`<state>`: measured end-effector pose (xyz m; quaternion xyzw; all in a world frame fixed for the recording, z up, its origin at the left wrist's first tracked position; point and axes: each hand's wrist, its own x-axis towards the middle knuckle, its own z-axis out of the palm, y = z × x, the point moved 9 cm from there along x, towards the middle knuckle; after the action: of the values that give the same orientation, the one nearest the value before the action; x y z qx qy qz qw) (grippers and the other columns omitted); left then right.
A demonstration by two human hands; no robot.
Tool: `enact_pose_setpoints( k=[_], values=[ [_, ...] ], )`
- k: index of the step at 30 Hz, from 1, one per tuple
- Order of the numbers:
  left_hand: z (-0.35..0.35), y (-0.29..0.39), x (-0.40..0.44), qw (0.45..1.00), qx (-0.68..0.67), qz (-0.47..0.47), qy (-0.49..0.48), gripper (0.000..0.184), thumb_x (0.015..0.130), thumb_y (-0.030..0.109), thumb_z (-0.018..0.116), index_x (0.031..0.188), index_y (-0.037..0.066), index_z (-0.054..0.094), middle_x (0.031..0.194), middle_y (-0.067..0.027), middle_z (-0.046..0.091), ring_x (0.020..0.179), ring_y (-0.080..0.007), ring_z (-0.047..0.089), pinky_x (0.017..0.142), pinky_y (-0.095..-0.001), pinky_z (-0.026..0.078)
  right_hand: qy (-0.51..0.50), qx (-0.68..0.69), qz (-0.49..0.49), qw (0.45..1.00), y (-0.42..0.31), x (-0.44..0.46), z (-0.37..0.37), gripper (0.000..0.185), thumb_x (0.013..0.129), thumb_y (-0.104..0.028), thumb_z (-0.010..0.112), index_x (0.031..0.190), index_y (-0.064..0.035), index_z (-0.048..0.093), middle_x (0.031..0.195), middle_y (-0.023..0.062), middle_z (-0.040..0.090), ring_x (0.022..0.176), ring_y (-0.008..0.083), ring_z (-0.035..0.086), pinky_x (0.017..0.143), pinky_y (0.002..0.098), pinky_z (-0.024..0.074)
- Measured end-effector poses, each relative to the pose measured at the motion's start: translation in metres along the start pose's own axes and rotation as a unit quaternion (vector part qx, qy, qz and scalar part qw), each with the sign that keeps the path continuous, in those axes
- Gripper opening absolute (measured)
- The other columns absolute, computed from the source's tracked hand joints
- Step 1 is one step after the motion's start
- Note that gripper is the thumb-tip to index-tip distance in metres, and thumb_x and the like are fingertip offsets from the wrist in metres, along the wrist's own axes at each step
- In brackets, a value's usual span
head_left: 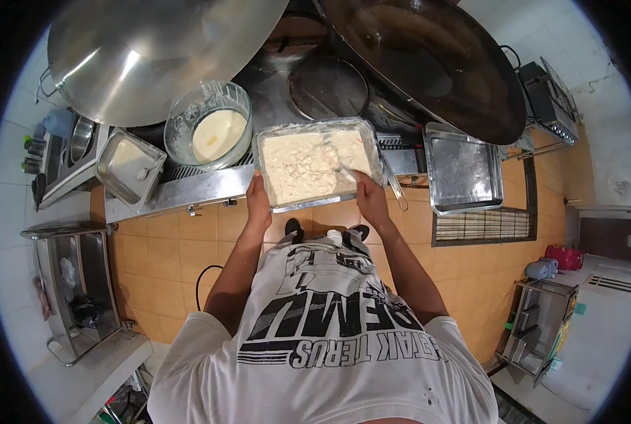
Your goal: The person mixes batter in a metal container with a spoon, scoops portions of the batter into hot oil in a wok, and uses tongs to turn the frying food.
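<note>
A rectangular metal tray is filled with thick, pale, lumpy batter at the counter's front edge. My left hand grips the tray's left side, thumb up along the rim. At the tray's right front corner, my right hand is closed around a metal utensil that reaches into the batter; its head is hidden. Just right of the tray, a looped metal handle sticks out. Left of the tray stands a glass bowl with pale batter in its bottom and smears on its wall.
A second metal tray sits at the right. A small steel pan holding pale liquid and a ladle is at the left. A large steel wok and a dark wok lean over the stove, around a round burner.
</note>
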<state>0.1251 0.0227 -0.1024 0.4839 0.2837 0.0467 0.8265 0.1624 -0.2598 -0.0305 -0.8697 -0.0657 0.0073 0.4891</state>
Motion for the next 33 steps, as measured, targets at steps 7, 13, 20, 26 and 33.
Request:
enact_pose_setpoints(
  k=[7, 13, 20, 26, 33],
  values=[
    [0.003, 0.002, -0.002, 1.000, -0.011, -0.015, 0.007, 0.042, 0.097, 0.036, 0.039, 0.114, -0.001, 0.052, 0.107, -0.0075, 0.058, 0.096, -0.0139, 0.054, 0.084, -0.0263, 0.042, -0.141, 0.006, -0.013, 0.990, -0.024, -0.008, 0.026, 0.030, 0.095, -0.019, 0.043, 0.114, -0.0008, 0.056, 0.064, 0.0003, 0.051, 0.052, 0.0091, 0.044, 0.050, 0.0248, 0.0379],
    [-0.002, 0.001, -0.004, 1.000, 0.007, 0.000, 0.028, 0.040, 0.097, 0.035, 0.039, 0.109, 0.000, 0.055, 0.102, -0.0063, 0.059, 0.090, -0.0122, 0.054, 0.079, -0.0256, 0.043, -0.221, 0.268, 0.272, 0.897, -0.009, -0.018, 0.054, 0.032, 0.096, -0.021, 0.041, 0.120, -0.0024, 0.051, 0.058, -0.0045, 0.035, 0.047, 0.0048, 0.031, 0.042, 0.0210, 0.0275],
    [-0.003, 0.004, -0.011, 0.998, 0.006, 0.047, 0.029, 0.038, 0.097, 0.034, 0.040, 0.106, 0.000, 0.056, 0.094, -0.0049, 0.060, 0.081, -0.0100, 0.054, 0.070, -0.0228, 0.044, -0.233, 0.325, 0.314, 0.861, -0.010, -0.022, 0.044, 0.031, 0.096, -0.020, 0.040, 0.120, -0.0023, 0.050, 0.057, -0.0051, 0.034, 0.045, 0.0036, 0.031, 0.041, 0.0194, 0.0258],
    [0.002, 0.025, -0.043, 0.998, 0.040, 0.035, 0.043, 0.040, 0.097, 0.034, 0.039, 0.106, 0.000, 0.056, 0.094, -0.0051, 0.060, 0.081, -0.0097, 0.055, 0.066, -0.0230, 0.044, -0.249, 0.323, 0.291, 0.866, -0.038, -0.028, 0.027, 0.031, 0.096, -0.019, 0.040, 0.117, -0.0011, 0.052, 0.059, -0.0038, 0.038, 0.046, 0.0043, 0.033, 0.041, 0.0204, 0.0306],
    [0.002, 0.041, -0.071, 1.000, 0.011, -0.018, -0.013, 0.046, 0.097, 0.036, 0.038, 0.123, -0.002, 0.045, 0.116, -0.0100, 0.056, 0.103, -0.0188, 0.056, 0.087, -0.0313, 0.046, -0.281, 0.177, 0.156, 0.930, -0.094, -0.026, -0.001, 0.028, 0.093, -0.014, 0.042, 0.114, -0.0009, 0.055, 0.056, 0.0014, 0.046, 0.048, 0.0068, 0.042, 0.045, 0.0236, 0.0375]
  ],
)
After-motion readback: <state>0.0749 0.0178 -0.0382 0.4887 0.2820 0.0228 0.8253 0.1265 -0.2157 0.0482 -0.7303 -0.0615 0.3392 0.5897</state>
